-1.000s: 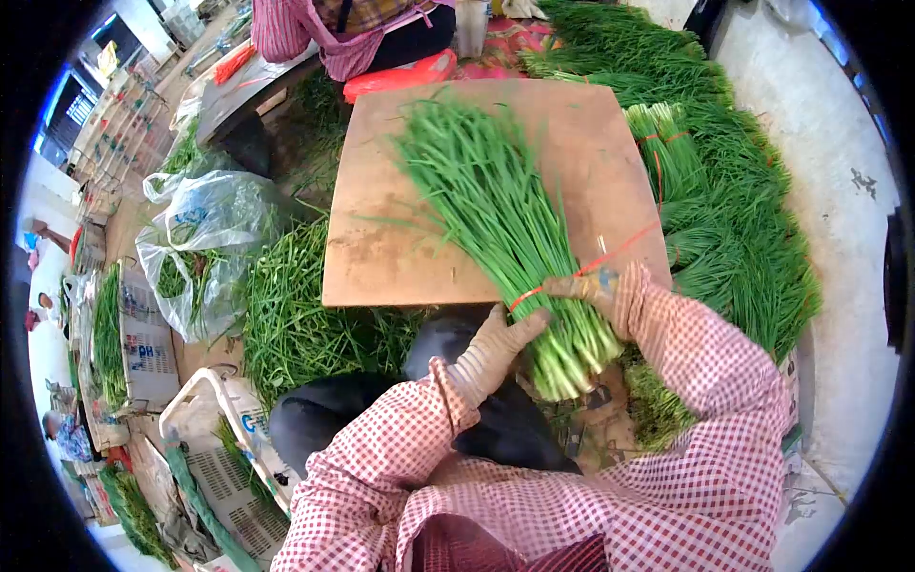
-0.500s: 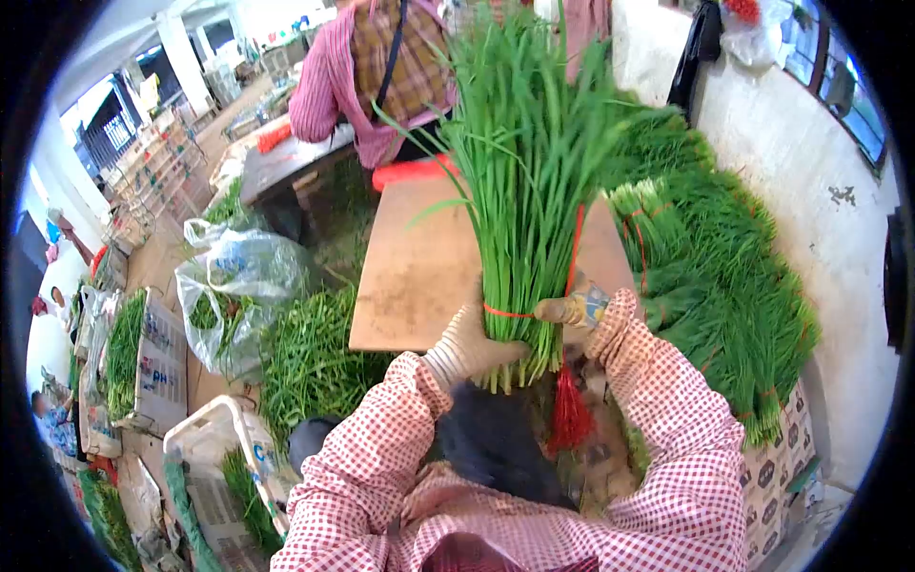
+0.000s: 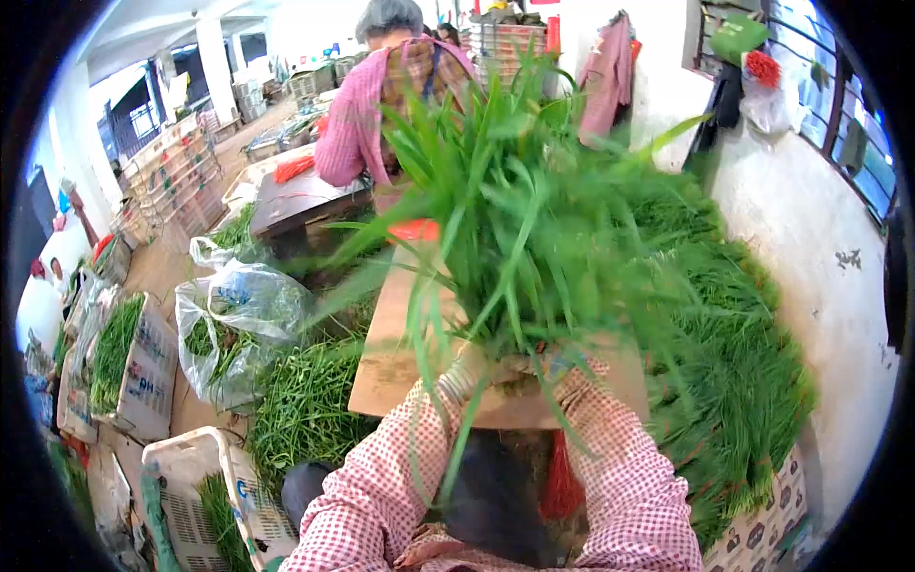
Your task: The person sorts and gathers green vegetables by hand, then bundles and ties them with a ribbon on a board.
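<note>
A large bunch of long green leafy stalks [image 3: 515, 219] stands upright over the wooden board [image 3: 386, 367], its leaves fanned out and blurred by motion. My left hand [image 3: 467, 370], in a pale glove, is closed round the lower part of the bunch on its left side. My right hand [image 3: 564, 362], gloved too, grips the bunch low on the right. Leaves hide most of the fingers of both hands. Below the board's front edge hangs a bundle of red ties [image 3: 562, 481].
Heaped green bunches [image 3: 734, 381] line the right wall. Loose greens [image 3: 305, 400], a plastic bag [image 3: 224, 353] and a white crate [image 3: 195, 477] lie on the left. A co-worker [image 3: 400, 86] sits beyond the board beside a dark table [image 3: 295, 200].
The bunch has gone from lying slanted over the board to upright, its leaves now spreading outward. Both hands have moved forward over the board with it. The view has tilted up.
</note>
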A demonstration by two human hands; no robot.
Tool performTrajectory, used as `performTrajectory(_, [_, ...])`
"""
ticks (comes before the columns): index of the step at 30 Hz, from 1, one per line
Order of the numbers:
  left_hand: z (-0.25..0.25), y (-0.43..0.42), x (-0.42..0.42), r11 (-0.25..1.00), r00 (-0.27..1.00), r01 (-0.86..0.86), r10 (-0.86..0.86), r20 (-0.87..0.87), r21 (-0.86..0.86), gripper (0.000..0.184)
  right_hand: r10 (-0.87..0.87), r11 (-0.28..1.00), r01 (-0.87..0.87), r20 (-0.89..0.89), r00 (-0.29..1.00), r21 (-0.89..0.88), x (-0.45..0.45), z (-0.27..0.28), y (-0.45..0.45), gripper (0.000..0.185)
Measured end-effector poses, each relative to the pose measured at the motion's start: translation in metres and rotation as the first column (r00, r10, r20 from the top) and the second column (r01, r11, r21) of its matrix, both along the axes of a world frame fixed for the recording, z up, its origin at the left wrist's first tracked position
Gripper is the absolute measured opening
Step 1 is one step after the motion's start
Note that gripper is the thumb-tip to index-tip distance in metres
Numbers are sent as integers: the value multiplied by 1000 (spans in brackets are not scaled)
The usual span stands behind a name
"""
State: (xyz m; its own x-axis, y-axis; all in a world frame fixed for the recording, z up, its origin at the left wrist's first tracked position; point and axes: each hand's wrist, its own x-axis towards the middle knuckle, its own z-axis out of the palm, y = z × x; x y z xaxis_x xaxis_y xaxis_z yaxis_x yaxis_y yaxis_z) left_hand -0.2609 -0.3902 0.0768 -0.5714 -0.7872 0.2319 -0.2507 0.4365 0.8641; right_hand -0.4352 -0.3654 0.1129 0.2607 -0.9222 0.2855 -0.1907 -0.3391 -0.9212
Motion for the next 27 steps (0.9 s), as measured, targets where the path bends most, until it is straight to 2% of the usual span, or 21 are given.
performTrajectory(1, [5, 2, -2, 997, 998, 0, 6, -65, 82, 78, 15, 1000, -15, -32, 999, 7, 0, 9, -5, 82])
performTrajectory(3, [39, 35, -11, 911, 787, 163, 112, -606, 380, 60, 57, 998, -58, -159, 986, 1, 5, 51, -9, 83])
performTrajectory(4, [45, 44, -14, 912, 783, 151, 126, -609, 382, 60, 52, 992, -90, -366, 929, -87, 8, 80, -7, 83])
performTrajectory(5, [48, 52, -16, 889, 721, 188, 165, -673, 419, 56, -13, 995, -54, -629, 777, -87, 16, 106, -2, 88])
performTrajectory(6, [46, 57, -18, 863, 653, 230, 206, -729, 450, 53, 0, 995, -64, -630, 776, -79, 26, 110, -7, 88])
performTrajectory(8, [-8, 47, -10, 790, 699, 251, 252, -670, 559, 46, 62, 995, -94, -921, 386, 28, 47, 108, -8, 89])
performTrajectory(9, [-23, 55, -5, 536, 698, 337, 409, -588, 774, 44, 127, 990, -95, -961, 244, 107, 58, 90, -13, 95])
performTrajectory(10, [-40, 67, 1, 211, 712, 410, 533, -457, 887, 43, 161, 985, -99, -956, 245, 141, 61, 68, -14, 95])
performTrajectory(11, [-37, 82, 6, 230, 708, 479, 469, -527, 847, 41, 70, 991, -131, -968, 240, 39, 60, 44, -13, 94])
performTrajectory(12, [-34, 98, 16, 424, 704, 444, 381, -600, 789, 42, -28, 985, -159, -969, 246, -69, 58, 24, -12, 94])
performTrajectory(13, [-11, 107, 21, 469, 730, 375, 382, -567, 799, 43, -70, 970, -189, -925, 374, -150, 48, 9, -16, 99])
performTrajectory(15, [9, 130, 40, 532, 786, 230, 392, -478, 815, 46, -188, 807, -344, -761, 621, -480, 30, -8, -18, 76])
performTrajectory(16, [10, 139, 52, 570, 809, 162, 390, -439, 805, 48, -173, 830, -323, -761, 625, -455, 23, -14, -13, 76])
performTrajectory(17, [20, 151, 63, 657, 896, 13, 328, -301, 754, 53, -206, 790, -247, -623, 755, -561, 16, -16, -5, 59])
performTrajectory(18, [15, 165, 75, 695, 907, 33, 281, -314, 718, 54, -235, 736, -153, -461, 856, -660, 10, -16, 3, 43])
performTrajectory(19, [15, 179, 86, 679, 911, 30, 284, -299, 734, 53, -235, 744, -146, -460, 856, -652, 5, -17, 18, 43])
performTrajectory(21, [15, 210, 105, 654, 916, 22, 290, -278, 756, 52, -201, 942, 219, 95, 975, -254, -1, -28, 62, 18])
performTrajectory(22, [14, 224, 114, 610, 915, -12, 326, -237, 792, 51, -208, 943, 227, 99, 973, -244, -3, -46, 81, 18])
performTrajectory(24, [11, 240, 128, 560, 914, -46, 358, -192, 827, 50, -482, 874, 394, 409, 774, 285, -5, -80, 107, 23])
performTrajectory(25, [10, 245, 134, 633, 945, -118, 307, -108, 765, 49, -488, 871, 396, 409, 771, 291, -5, -88, 109, 23])
performTrajectory(27, [22, 247, 132, 738, 961, -237, 273, 42, 631, 42, -576, 671, 61, 467, 671, 739, 3, -89, 115, 36])
